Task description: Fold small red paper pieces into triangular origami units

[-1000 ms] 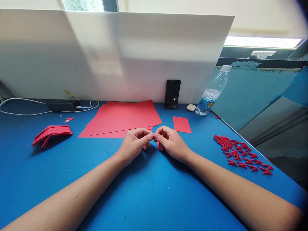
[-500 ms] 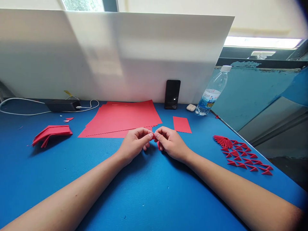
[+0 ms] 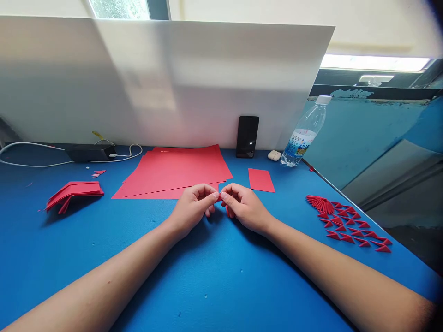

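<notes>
Between my fingertips is a small piece of red paper, mostly covered by the fingers, so its folds are hard to make out. My left hand pinches its left side with thumb and forefinger. On the other side my right hand is closed on the same paper, a bit of red showing under its fingers. Both hands are just above the blue table, in front of large red paper sheets. A small red paper rectangle lies beyond my right hand.
Folded red triangles lie in rows at the right. A bent stack of red strips and paper scraps are at the left. Along the back stand a black adapter, a phone, a white earbud case and a water bottle.
Both hands keep their pinch and stay nearly in place. The right fingers have shifted slightly, and less red paper shows below them. The view has tilted a little.
</notes>
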Available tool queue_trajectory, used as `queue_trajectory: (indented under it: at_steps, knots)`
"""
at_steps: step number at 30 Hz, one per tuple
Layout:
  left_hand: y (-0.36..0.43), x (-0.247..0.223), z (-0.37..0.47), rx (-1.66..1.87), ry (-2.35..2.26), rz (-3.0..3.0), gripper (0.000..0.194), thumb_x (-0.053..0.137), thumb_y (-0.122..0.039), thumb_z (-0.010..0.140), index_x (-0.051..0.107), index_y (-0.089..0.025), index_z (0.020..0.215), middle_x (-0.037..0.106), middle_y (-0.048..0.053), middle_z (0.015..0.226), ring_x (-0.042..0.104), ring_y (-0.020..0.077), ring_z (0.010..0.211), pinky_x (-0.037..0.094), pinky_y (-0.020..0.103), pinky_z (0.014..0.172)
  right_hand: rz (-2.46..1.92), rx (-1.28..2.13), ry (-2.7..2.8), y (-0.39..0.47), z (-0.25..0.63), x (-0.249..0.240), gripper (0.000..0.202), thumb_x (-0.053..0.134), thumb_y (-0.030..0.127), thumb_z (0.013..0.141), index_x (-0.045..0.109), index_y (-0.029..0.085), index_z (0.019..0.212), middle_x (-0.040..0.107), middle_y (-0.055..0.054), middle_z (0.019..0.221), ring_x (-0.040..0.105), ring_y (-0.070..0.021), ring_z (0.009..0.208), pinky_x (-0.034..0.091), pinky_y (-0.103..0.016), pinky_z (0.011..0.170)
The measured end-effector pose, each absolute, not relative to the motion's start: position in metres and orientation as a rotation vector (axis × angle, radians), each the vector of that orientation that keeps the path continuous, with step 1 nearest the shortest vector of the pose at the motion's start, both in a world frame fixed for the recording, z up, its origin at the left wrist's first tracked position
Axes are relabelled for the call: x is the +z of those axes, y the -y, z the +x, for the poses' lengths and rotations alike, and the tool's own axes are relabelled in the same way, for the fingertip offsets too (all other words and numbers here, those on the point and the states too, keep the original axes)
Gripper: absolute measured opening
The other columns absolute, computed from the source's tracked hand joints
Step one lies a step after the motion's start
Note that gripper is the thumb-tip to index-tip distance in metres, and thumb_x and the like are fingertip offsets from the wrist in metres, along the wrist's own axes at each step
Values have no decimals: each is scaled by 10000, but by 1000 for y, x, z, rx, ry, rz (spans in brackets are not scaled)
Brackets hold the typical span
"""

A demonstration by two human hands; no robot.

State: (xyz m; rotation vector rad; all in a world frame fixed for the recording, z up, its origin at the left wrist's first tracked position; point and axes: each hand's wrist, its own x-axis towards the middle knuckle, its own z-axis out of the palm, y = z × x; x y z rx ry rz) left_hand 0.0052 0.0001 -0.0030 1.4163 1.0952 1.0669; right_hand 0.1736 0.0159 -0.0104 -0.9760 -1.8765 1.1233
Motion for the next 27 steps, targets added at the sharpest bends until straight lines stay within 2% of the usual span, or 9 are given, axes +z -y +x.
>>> queue_trajectory:
  at_steps: [6, 15, 27]
  knots:
    - [0, -3, 5, 1078, -1089, 1385, 228, 614, -363, 792, 553, -144, 777, 548, -29, 563, 475, 89, 488, 399, 231, 521, -976, 1094, 1912, -15, 173, -9, 225, 450, 358, 920, 536, 170, 832, 547, 17, 673, 517, -93, 525, 389, -230, 523]
    - [1, -2, 6, 1068, -1103, 1404, 228, 615, -368, 790, 564, -147, 765, 556, -26, 557, 478, 90, 494, 395, 225, 529, -998, 1023, 1956, -13, 173, -6, 226, 455, 340, 916, 547, 168, 802, 582, -3, 715, 510, -100, 583, 378, -228, 557]
    - [3, 2, 7, 1026, -1126, 1447, 223, 591, -364, 798, 557, -148, 753, 550, -19, 563, 480, 100, 504, 411, 238, 532, -1001, 994, 1978, -13, 172, -6, 237, 428, 343, 930, 511, 175, 784, 583, -3, 688, 511, -101, 560, 367, -222, 549]
